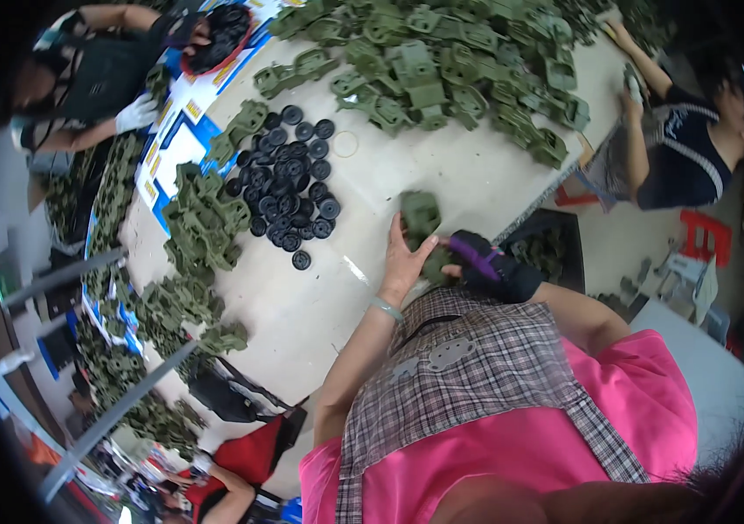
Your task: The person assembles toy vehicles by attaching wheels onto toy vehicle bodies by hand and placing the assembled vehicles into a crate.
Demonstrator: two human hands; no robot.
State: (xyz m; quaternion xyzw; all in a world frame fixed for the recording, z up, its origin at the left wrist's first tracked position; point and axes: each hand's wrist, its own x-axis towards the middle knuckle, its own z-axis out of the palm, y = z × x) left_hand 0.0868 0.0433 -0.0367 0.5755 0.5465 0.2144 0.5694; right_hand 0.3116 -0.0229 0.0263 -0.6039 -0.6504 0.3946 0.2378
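Note:
My left hand [403, 258] is bare and presses against an olive-green plastic part [421, 215] at the near edge of the white table [320, 297]. My right hand [481, 262], in a dark fingerless glove with a purple strap, grips the same green part from the other side. A heap of small black wheels [289, 188] lies on the table a little to the left of my hands. A pile of matching green parts [204, 227] sits beyond the wheels.
A large spread of green parts [442, 61] covers the far side of the table. A person in a white glove [134, 113] works at the upper left, another person [686, 148] at the right. A dark bin [551, 249] of parts stands beside the table.

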